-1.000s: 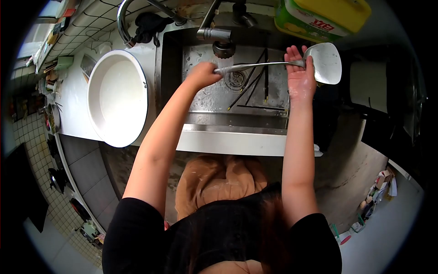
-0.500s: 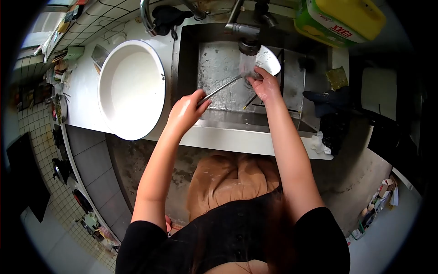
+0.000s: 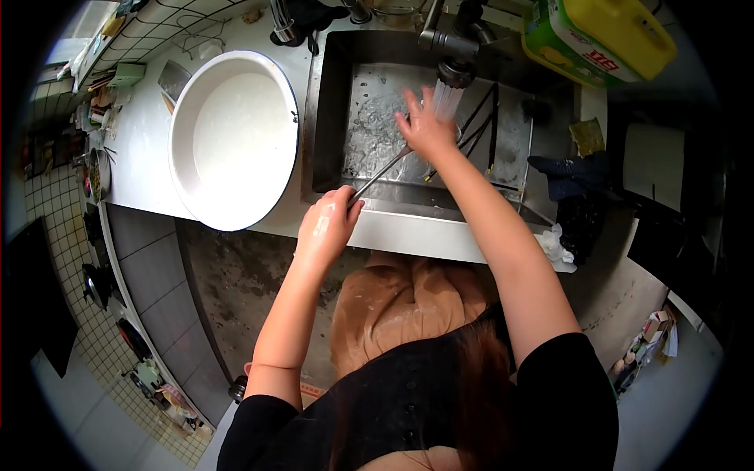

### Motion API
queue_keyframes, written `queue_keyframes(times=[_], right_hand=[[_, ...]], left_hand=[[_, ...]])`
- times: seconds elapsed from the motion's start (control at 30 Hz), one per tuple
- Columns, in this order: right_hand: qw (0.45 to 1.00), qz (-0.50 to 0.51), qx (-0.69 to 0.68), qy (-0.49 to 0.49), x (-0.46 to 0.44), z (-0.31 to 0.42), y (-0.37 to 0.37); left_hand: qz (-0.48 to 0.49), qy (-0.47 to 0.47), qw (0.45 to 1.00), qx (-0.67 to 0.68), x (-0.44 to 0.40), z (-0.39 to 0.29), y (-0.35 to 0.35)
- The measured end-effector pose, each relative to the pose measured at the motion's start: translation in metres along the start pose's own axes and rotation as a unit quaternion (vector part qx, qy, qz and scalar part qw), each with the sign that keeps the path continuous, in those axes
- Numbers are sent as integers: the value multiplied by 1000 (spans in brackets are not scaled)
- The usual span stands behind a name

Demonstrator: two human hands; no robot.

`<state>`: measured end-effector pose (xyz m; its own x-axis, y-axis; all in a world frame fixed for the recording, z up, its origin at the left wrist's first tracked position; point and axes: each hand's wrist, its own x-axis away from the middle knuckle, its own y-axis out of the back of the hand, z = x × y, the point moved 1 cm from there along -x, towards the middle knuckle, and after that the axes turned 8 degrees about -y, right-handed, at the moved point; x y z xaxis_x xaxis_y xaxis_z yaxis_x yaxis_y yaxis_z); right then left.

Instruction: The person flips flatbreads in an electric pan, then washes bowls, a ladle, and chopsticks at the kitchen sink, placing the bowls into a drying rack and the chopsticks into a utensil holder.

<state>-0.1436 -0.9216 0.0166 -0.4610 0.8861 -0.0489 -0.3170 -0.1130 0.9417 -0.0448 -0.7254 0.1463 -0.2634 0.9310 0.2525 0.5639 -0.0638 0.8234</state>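
My left hand [image 3: 330, 224] is closed round the end of a long metal handle [image 3: 382, 174] at the sink's front edge. This handle belongs to a kitchen utensil whose head is hidden by my right hand, so its kind does not show. Over the sink, my right hand [image 3: 432, 133] has its fingers spread, close to the handle's far end; whether it touches the head cannot be seen. Water [image 3: 448, 102] runs from the black-headed faucet [image 3: 455, 74] onto or just behind that hand. Black chopsticks with gold tips [image 3: 492, 133] lie in the steel sink [image 3: 330, 102].
A large white basin [image 3: 243, 141] with a blue rim stands on the counter left of the sink. At the back right is a yellow-green detergent jug [image 3: 601, 43]. A sponge [image 3: 587, 137], dark cloth [image 3: 577, 173] and crumpled white tissue [image 3: 555, 243] lie on the right.
The white rounded piece beside my right hand is out of sight now. My right hand has shifted left and its fingers have spread. My left hand with the handle is slightly lower.
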Motion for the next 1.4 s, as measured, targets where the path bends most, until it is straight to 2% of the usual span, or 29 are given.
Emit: queue_keyframes(times=[0.07,0.13,0.2,0.3,0.33,0.43,0.47,0.57,0.63,0.67,0.73,0.83,0.87,0.97,1.0,1.1,1.2,1.3,1.4], right_hand=[[997,-19,-70,-40,-24,-37,-43],[994,-25,-84,-64,-33,-63,-49],[996,-18,-41,-72,-40,-72,-30],[998,-55,-27,-16,-26,-48,-26],[998,-4,-57,-34,-18,-37,-28],[994,-78,-22,69,-10,-25,-13],[995,20,-82,-47,-15,-35,-30],[984,103,-72,-124,-24,-54,13],[994,29,-53,-90,-28,-75,-10],[996,-9,-42,-73,-30,-73,-6],[997,14,-45,-61,-31,-74,3],[989,3,-130,-63,-33,-65,9],[983,-10,-171,-67,-35,-62,9],[937,53,-298,-172,-43,-38,32],[898,-31,-431,-79,-49,-42,12],[742,111,-617,-237,-48,-34,31],[753,137,-605,-219,-49,-36,32],[735,137,-614,-253,-50,-34,29],[730,121,-641,-204,-47,-34,26]], left_hand=[[7,13,1000,2,3,-1,5],[12,15,1000,-5,6,5,5],[7,16,1000,4,7,7,5],[2,11,1000,22,2,3,3],[1,8,1000,27,-1,0,2],[-7,-8,1000,9,-6,-5,4],[-7,-12,1000,8,-6,-3,3],[10,-6,999,36,-7,4,-1],[49,26,994,92,-9,2,1],[76,52,988,127,-10,5,-1],[131,105,966,196,-10,12,-11],[250,208,864,383,-13,24,-23],[257,227,837,427,-12,25,-26],[234,269,772,526,-12,27,-23],[232,274,760,542,-13,31,-23],[216,271,784,515,-18,31,-21],[222,259,792,506,-20,32,-24],[227,250,795,503,-20,32,-26],[232,249,796,501,-20,29,-26]])
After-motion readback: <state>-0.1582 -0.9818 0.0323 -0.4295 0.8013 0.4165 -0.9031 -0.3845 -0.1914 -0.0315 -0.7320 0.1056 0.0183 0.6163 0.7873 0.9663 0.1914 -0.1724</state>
